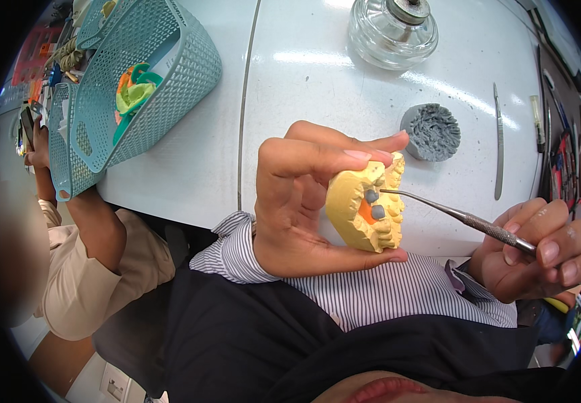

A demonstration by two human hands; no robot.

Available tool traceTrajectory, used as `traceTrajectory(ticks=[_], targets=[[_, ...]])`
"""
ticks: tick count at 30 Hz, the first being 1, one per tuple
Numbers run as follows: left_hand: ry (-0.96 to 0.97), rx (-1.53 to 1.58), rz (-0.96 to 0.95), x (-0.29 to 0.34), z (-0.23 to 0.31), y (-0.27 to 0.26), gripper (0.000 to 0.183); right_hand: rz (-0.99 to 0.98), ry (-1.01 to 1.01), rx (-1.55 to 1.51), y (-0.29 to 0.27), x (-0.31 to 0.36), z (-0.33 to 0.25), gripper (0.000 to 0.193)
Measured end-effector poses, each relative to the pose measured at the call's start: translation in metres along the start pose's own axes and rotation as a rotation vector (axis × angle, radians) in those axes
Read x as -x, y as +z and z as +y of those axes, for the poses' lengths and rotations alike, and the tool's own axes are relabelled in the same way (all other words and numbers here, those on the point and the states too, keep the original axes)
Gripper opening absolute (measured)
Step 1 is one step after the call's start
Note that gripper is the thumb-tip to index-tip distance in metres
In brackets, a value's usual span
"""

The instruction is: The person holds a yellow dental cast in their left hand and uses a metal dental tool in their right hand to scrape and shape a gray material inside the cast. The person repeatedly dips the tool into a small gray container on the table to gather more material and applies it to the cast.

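Fingers (307, 156) of the left hand (278, 225) are clamped on a yellow dental cast (345, 201), with fingertips along its upper edge and another digit bracing it from below, so the cast sits between them, its toothed side turned right. Two small grey pieces (378, 212) sit on it, beside an orange patch (365, 211). Fingers of the right hand (532, 245) are closed round the knurled handle of a slim metal tool (461, 216), whose bent tip reaches the upper grey piece; whether it touches cannot be told. The left wrist comes out of a striped cuff (236, 248), the hand bent round the cast from the left; the right hand is held lower at the right, knuckles curled, with the tool slanting up toward the left. Beyond the hands, a white table (304, 94) carries a ridged grey block (431, 132), a thin metal blade-like instrument (499, 148), a glass vessel (394, 43) with a metal collar and a teal mesh basket (196, 64) holding green and orange items (132, 97). At the far left, another person's bare arm (99, 232) shows beside a beige sleeve (79, 289)
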State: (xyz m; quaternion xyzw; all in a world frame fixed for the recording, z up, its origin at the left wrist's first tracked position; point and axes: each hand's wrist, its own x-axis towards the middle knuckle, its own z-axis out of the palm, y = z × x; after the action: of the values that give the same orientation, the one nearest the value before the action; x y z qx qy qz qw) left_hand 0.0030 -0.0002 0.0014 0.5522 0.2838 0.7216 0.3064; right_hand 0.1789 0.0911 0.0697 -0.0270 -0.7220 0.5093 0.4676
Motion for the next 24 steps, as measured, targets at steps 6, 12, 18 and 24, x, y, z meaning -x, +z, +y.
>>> traceTrajectory(ticks=[6,12,18,24], targets=[[0.006,0.004,-0.002,0.0,-0.001,0.0,0.079,0.0,-0.004,0.008,-0.001,0.001,0.0,0.007],[0.004,0.001,-0.006,0.0,0.0,-0.001,0.079,0.032,-0.025,-0.001,0.002,0.001,0.001,0.007],[0.005,-0.004,-0.01,-0.001,0.0,-0.001,0.079,0.111,-0.003,0.016,0.003,0.001,0.001,0.006],[-0.068,0.023,0.091,-0.001,0.007,0.006,0.07,0.154,0.106,-0.049,-0.006,-0.004,0.001,0.007]])
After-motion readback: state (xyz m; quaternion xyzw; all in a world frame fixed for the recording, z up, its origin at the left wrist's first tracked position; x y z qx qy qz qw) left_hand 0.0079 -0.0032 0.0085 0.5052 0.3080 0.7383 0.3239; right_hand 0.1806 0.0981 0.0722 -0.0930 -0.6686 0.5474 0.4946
